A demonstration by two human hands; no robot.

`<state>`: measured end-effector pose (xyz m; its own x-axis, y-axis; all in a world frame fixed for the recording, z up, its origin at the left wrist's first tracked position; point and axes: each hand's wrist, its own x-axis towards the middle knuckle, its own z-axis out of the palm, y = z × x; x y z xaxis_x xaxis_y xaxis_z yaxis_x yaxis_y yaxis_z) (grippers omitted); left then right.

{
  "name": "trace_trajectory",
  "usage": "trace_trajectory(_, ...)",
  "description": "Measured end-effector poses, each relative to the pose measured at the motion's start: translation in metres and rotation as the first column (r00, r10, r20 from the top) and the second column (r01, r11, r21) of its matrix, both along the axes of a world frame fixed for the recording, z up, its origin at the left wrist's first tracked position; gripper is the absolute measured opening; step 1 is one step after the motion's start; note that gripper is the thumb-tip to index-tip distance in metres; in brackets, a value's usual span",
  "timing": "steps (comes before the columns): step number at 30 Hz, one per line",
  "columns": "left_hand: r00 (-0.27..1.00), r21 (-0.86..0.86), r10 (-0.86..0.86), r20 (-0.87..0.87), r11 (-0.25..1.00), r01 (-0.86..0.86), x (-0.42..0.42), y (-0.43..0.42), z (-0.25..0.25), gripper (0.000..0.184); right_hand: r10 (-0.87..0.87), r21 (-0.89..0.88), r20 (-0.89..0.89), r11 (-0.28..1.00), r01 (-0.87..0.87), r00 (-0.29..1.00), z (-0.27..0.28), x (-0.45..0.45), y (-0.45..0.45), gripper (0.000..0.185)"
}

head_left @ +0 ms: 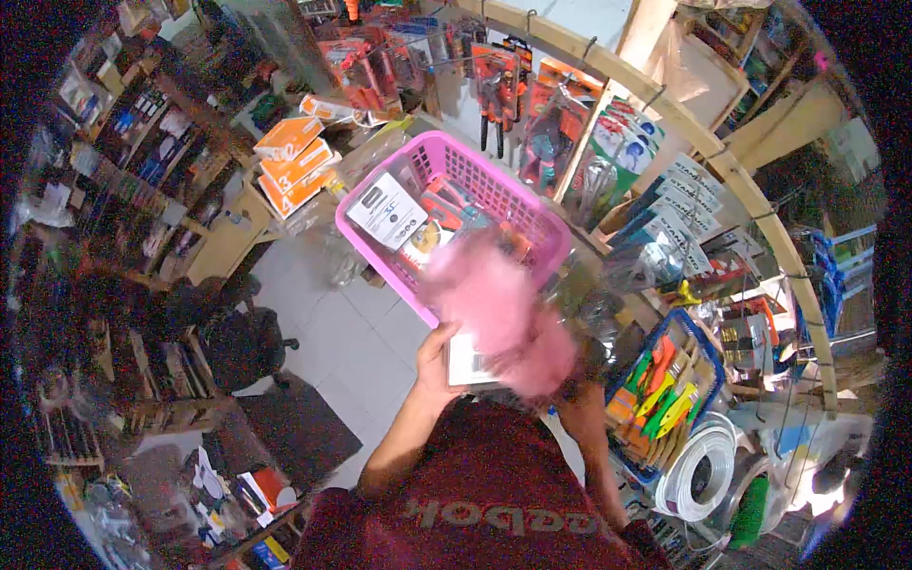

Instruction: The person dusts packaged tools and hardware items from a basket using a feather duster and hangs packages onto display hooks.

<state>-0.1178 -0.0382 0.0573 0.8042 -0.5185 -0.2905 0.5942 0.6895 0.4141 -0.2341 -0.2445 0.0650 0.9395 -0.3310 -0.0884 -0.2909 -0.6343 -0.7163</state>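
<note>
Close to my chest, my left hand [438, 364] grips a white box [467, 361] by its left side. A pink cloth [494, 299], smeared by motion, lies over the box's right part. My right hand [573, 391] is at the cloth's lower right, and its fingers are hidden by cloth and blur. Just beyond stands a pink plastic basket [348, 231] holding a white package [387, 211] and red-handled tools [449, 201]; the cloth overlaps its near edge.
Orange boxes [293, 166] stand left of the basket. At the right are a blue tray [719, 372] of paintbrushes and a white cable coil [694, 470]. Packaged tools [498, 85] hang beyond. A black chair [249, 342] is at the left.
</note>
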Motion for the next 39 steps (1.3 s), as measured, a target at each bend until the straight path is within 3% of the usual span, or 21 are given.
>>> trace_trajectory(1, 1.0, 0.049, 0.023, 0.018, 0.999, -0.024, -0.003, 0.0, 0.005, 0.059, 0.094, -0.04, 0.017, 0.995, -0.093, 0.995, -0.002, -0.002, -0.005, 0.015)
trace_trajectory(2, 0.998, 0.095, 0.042, 0.038, 0.994, -0.046, -0.005, -0.002, 0.011, 0.061, 0.019, 0.084, 0.011, 0.996, -0.02, 1.0, -0.002, -0.002, -0.007, 0.015)
trace_trajectory(4, 0.995, -0.158, -0.021, 0.098, 0.987, 0.037, -0.006, -0.007, 0.026, 0.063, -0.126, 0.318, -0.029, 0.939, 0.129, 0.992, 0.0, 0.001, -0.012, 0.015)
trace_trajectory(5, 0.99, -0.279, -0.045, 0.136, 0.957, 0.081, -0.007, -0.008, 0.029, 0.064, -0.05, 0.219, -0.082, 0.973, 0.067, 0.995, 0.001, 0.001, -0.017, 0.013)
trace_trajectory(7, 0.994, -0.251, -0.106, 0.03, 0.962, 0.111, -0.009, 0.005, -0.001, 0.065, 0.086, 0.03, -0.204, 0.996, -0.081, 0.975, 0.005, 0.001, -0.024, 0.011)
trace_trajectory(9, 0.986, -0.267, -0.127, -0.11, 0.959, 0.094, -0.009, 0.011, -0.001, 0.065, 0.02, 0.059, -0.046, 0.998, -0.017, 0.999, 0.026, 0.011, -0.024, 0.012)
trace_trajectory(11, 0.982, -0.234, -0.182, -0.046, 0.958, 0.166, -0.005, 0.012, 0.008, 0.064, 0.046, 0.058, 0.048, 0.997, -0.048, 0.998, 0.026, 0.011, -0.027, 0.011)
trace_trajectory(16, 0.982, -0.324, -0.188, 0.013, 0.928, 0.182, 0.01, 0.019, 0.016, 0.052, 0.348, -0.091, -0.078, 0.931, -0.354, 0.934, 0.031, 0.01, -0.033, 0.012)
trace_trajectory(19, 0.985, -0.405, -0.17, 0.037, 0.898, 0.17, 0.018, 0.03, 0.015, 0.044, 0.112, -0.079, -0.056, 0.99, -0.116, 0.992, 0.024, 0.026, -0.03, 0.013)
trace_trajectory(20, 0.987, -0.421, -0.161, 0.025, 0.893, 0.157, 0.022, 0.035, 0.014, 0.045, -0.198, 0.121, -0.062, 0.971, 0.205, 0.978, 0.023, 0.038, -0.016, 0.014)
trace_trajectory(21, 0.988, -0.437, -0.153, 0.017, 0.888, 0.145, 0.027, 0.039, 0.012, 0.047, -0.482, 0.306, -0.125, 0.813, 0.496, 0.867, 0.022, 0.054, 0.008, 0.014)
trace_trajectory(23, 0.99, -0.467, -0.143, 0.002, 0.875, 0.128, 0.038, 0.049, 0.007, 0.049, -0.359, 0.282, -0.102, 0.884, 0.373, 0.928, 0.026, 0.058, 0.016, 0.013)
trace_trajectory(24, 0.994, -0.34, -0.095, 0.05, 0.934, 0.107, 0.038, 0.054, 0.011, 0.05, 0.076, 0.052, -0.06, 0.996, -0.073, 0.995, 0.029, 0.045, -0.005, 0.012)
trace_trajectory(25, 0.993, -0.202, -0.06, 0.098, 0.976, 0.079, 0.039, 0.058, 0.015, 0.051, 0.259, -0.067, -0.088, 0.962, -0.265, 0.962, 0.028, 0.042, -0.016, 0.012)
trace_trajectory(26, 0.975, 0.088, -0.012, 0.221, 0.996, -0.007, 0.037, 0.062, 0.032, 0.051, 0.427, -0.176, -0.11, 0.88, -0.44, 0.898, 0.027, 0.04, -0.027, 0.012)
trace_trajectory(28, 0.988, -0.4, -0.149, 0.041, 0.904, 0.153, 0.053, 0.074, 0.018, 0.053, 0.291, -0.168, -0.077, 0.939, -0.3, 0.954, 0.015, 0.047, -0.026, 0.014)
trace_trajectory(31, 0.984, -0.172, -0.1, -0.146, 0.982, 0.074, 0.061, 0.087, 0.044, 0.055, 0.552, -0.223, 0.064, 0.82, -0.527, 0.831, 0.019, 0.055, -0.007, 0.013)
trace_trajectory(32, 0.985, -0.291, -0.154, -0.075, 0.948, 0.126, 0.07, 0.092, 0.026, 0.055, 0.538, -0.287, -0.039, 0.801, -0.525, 0.842, 0.018, 0.057, -0.004, 0.012)
trace_trajectory(34, 0.993, -0.165, -0.054, -0.102, 0.986, 0.037, 0.077, 0.1, 0.035, 0.056, 0.471, -0.406, -0.242, 0.745, -0.529, 0.848, 0.019, 0.063, 0.002, 0.01)
trace_trajectory(37, 0.997, -0.016, 0.081, -0.021, 0.997, -0.081, 0.084, 0.109, 0.049, 0.053, 0.321, -0.18, -0.017, 0.931, -0.319, 0.947, 0.033, 0.062, 0.045, 0.008)
trace_trajectory(39, 0.959, 0.182, 0.237, 0.154, 0.947, -0.263, 0.087, 0.11, 0.052, 0.053, 0.342, -0.298, -0.126, 0.882, -0.364, 0.931, -0.005, 0.047, 0.039, 0.016)
